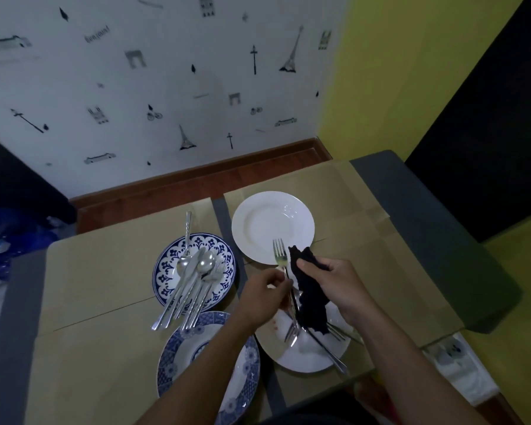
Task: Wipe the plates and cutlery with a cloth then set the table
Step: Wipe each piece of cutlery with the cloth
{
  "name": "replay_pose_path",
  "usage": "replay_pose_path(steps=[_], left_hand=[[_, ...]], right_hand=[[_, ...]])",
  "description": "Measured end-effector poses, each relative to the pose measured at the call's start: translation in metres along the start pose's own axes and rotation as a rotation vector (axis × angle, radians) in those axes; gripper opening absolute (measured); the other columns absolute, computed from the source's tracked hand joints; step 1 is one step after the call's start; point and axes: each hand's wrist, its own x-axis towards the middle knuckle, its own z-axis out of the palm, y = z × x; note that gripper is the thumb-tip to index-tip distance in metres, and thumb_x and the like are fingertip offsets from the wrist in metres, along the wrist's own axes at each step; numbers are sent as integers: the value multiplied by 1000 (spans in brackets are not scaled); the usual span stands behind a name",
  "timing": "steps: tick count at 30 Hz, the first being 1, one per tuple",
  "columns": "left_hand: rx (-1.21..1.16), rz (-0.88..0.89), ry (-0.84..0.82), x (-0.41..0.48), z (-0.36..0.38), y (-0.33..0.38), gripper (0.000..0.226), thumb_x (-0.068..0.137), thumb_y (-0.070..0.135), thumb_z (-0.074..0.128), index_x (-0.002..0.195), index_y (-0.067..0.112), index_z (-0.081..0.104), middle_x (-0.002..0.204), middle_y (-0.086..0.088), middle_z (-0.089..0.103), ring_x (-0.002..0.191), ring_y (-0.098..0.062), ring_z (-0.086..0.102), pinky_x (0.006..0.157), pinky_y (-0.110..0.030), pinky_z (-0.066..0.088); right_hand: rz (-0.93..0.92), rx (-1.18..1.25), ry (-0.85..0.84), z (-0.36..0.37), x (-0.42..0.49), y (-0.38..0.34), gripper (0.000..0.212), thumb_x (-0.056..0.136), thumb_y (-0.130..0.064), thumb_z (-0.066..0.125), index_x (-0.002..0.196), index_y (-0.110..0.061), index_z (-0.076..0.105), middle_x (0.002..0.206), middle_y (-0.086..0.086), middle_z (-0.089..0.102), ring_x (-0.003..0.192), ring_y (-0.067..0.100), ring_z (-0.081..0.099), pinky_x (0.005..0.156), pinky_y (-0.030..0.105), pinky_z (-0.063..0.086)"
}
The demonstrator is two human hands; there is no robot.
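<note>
My left hand (262,289) pinches the handle of a fork (279,256), tines pointing away over the near rim of a plain white plate (258,222). My right hand (334,280) grips a dark cloth (310,296) that hangs beside the fork. Below the hands lies another white plate (307,354) with forks and other cutlery (328,348) on it. A blue-patterned plate (224,265) to the left carries a pile of spoons and knives (193,280). A second blue-rimmed plate (181,354) sits near me, partly under my left forearm.
The table is covered in brown cardboard sheets (105,271) joined with grey tape (221,216). A patterned wall stands behind, a yellow wall to the right. A grey cushion (426,234) borders the table's right side. Blue bags (10,234) lie on the floor at left.
</note>
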Motion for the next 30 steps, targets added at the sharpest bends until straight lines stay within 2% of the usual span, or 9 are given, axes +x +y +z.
replay_pose_path(steps=[4,8,12,15,18,20,23,26,30], left_hand=[[2,148,-13,-3,-9,23,15,99,12,59,90,10,72,69,4,65,57,-10,57,58,-22,49],[27,200,-52,-3,-19,27,15,96,5,60,89,5,73,68,7,66,58,-11,56,58,-26,48],[61,228,-125,-2,-30,37,14,95,13,66,86,7,74,65,6,65,59,-13,56,61,-29,49],[58,240,-180,-4,-32,48,15,96,17,67,88,8,76,67,-3,67,60,-14,55,62,-27,48],[9,228,-147,-2,-34,51,15,95,13,67,88,3,75,68,-6,66,61,-16,56,62,-31,48],[-13,225,-144,-2,-35,51,15,95,12,67,86,3,74,67,-4,65,60,-17,56,63,-32,48],[-26,238,-143,-6,-34,50,14,95,15,67,87,7,75,70,-2,67,62,-17,57,64,-31,50],[-14,252,-126,-7,-33,56,13,95,15,67,88,10,76,71,-4,69,63,-15,58,63,-28,50],[-33,258,-69,-7,-34,60,14,96,10,65,91,2,74,75,-17,70,63,-17,61,62,-28,52]], right_hand=[[-26,-11,-27,11,1,-5,12,94,-18,75,98,-9,81,87,14,80,72,19,75,58,23,54],[-25,53,-25,16,3,-17,16,84,-9,83,99,-5,80,88,15,80,77,27,77,66,30,60],[-81,48,149,23,10,-28,8,83,-14,84,88,-10,79,80,11,79,72,27,75,73,43,63],[-153,51,289,28,16,-33,15,92,-25,76,82,-13,76,72,4,76,65,21,70,66,38,59],[-164,83,197,27,14,-40,4,90,-13,77,87,-11,75,70,-1,76,66,18,70,59,29,55],[-159,100,112,27,10,-46,12,84,-2,80,92,-9,74,75,0,78,69,17,72,61,28,57],[-187,89,157,26,9,-50,7,90,-10,76,95,-5,75,78,4,77,65,17,72,59,29,57],[-191,71,258,26,12,-48,19,99,-26,67,88,-12,74,81,9,75,69,22,70,64,36,58],[-143,120,85,28,12,-46,7,93,-13,74,98,-11,76,86,10,79,77,23,73,69,35,58]])
